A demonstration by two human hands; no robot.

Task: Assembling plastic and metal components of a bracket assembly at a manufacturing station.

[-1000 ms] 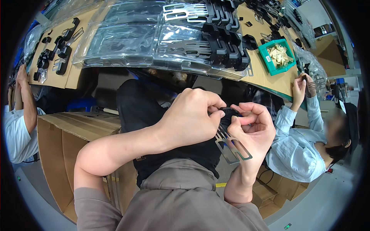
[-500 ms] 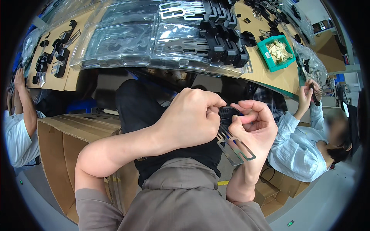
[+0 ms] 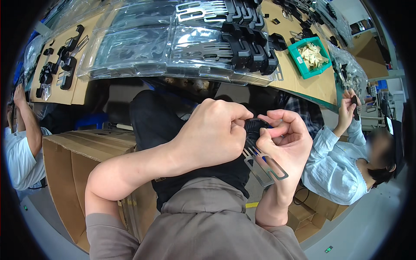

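Observation:
Over my lap, I hold a tool with a black plastic head and flat, slotted, tooth-edged metal blades, which point down. My left hand is closed, its thumb and curled fingers pinching the left side of the black head. Thumb and fingers of my right hand pinch around the head's right edge, with the blades hanging beside the palm. Whatever small part may lie between my right fingertips is hidden. Several similar black-handled metal tools lie in a clear plastic tray on the table ahead.
A green bin of small pale pieces stands right of the tray. Black parts lie on cardboard at the left. An open cardboard box is beside my left arm. Co-workers sit on both sides; the right one's hand holds a black-handled tool.
My hands keep nearly the same grip, the right fingers shifting slightly at the black head. The right co-worker's tool has turned, its prongs less visible.

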